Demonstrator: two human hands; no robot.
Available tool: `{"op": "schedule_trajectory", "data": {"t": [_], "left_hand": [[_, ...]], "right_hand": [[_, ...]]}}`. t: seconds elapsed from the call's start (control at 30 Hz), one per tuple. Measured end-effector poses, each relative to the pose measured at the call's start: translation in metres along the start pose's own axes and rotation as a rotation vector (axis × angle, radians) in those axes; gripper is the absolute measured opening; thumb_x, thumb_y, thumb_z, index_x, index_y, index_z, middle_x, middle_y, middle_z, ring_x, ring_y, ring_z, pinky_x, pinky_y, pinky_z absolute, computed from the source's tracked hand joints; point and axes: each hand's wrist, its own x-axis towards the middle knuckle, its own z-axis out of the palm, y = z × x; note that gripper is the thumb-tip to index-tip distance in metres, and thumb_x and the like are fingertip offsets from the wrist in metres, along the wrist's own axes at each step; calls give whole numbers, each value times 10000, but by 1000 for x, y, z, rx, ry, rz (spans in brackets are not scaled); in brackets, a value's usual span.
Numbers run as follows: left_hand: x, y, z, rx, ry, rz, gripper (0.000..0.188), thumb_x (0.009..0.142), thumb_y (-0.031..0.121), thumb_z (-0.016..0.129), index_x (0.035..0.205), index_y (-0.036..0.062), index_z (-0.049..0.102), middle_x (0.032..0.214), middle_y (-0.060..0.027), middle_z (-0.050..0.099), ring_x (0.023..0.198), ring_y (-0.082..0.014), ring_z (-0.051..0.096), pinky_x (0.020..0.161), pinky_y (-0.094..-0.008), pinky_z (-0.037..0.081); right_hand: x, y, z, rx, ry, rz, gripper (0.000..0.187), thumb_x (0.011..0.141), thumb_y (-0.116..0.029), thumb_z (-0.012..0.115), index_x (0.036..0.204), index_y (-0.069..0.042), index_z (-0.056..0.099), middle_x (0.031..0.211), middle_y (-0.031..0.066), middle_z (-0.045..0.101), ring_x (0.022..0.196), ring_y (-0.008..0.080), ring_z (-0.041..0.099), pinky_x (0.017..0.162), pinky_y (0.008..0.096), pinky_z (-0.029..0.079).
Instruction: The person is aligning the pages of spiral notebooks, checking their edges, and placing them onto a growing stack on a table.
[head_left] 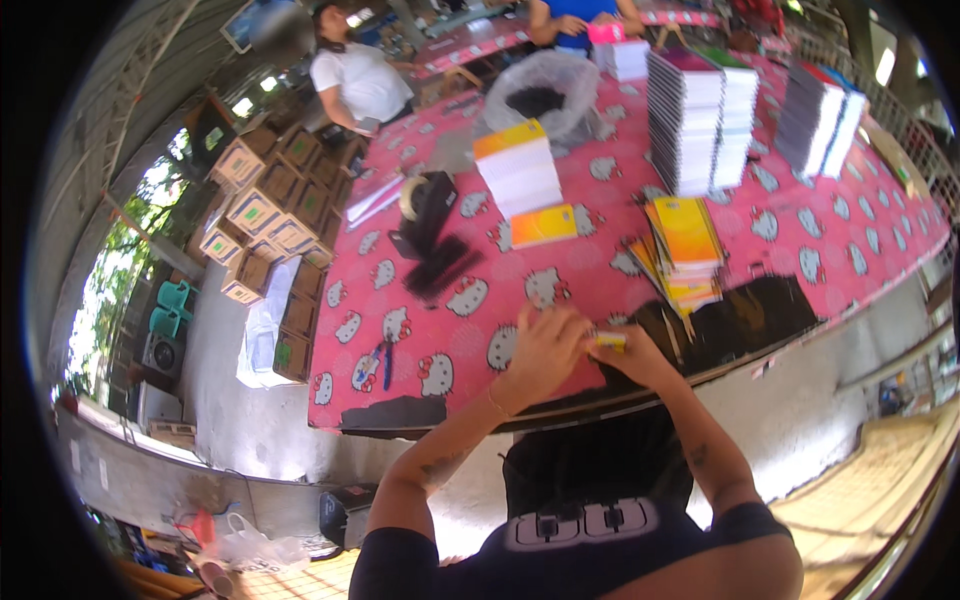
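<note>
In front of me, at the table's near edge, my right hand point(640, 360) is closed on a small yellow-and-white item point(609, 342), mostly covered by the fingers. Close against it on the left, my left hand point(548, 345) has its fingers bent together; what they grip, if anything, is hidden. Just beyond my right hand lies a fanned pile of yellow-orange booklets point(685, 235). Farther off stands a tall white stack with a yellow cover point(518, 170), and a single yellow-orange booklet point(544, 226) lies flat before it.
A black tape dispenser point(428, 212) and blue-handled pliers point(387, 365) lie on the pink patterned table point(465, 340). Spiral notebook stacks point(685, 125) and a clear plastic bag point(545, 95) stand farther back. Cardboard boxes point(265, 210) are piled left. Two people work beyond.
</note>
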Motion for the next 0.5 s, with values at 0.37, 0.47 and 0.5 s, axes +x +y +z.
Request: {"op": "schedule_trajectory", "data": {"t": [0.37,0.47,0.5], "left_hand": [[0,32,15,239,144,-48,896,950,594,494,1506,-90,335,1587,-283,316,1511,-407,263,1171,-661,166],[-31,47,41,191,28,30,864,940,593,521,1511,-38,368,1594,-240,327,1501,-370,289,1173,-641,185],[-25,47,37,191,66,22,861,941,590,520,1513,-34,367,1596,-235,327,1503,-367,287,1174,-635,187]], "right_hand": [[2,23,9,28,97,-29,280,885,-89,696,1155,-18,710,902,168,728,821,202,694,756,347,527],[3,18,10,74,190,-80,262,865,-79,697,1115,-2,710,878,182,724,801,215,712,741,365,533],[4,19,9,57,176,-57,255,865,-82,699,1106,2,708,865,183,722,788,217,711,735,367,533]]}}
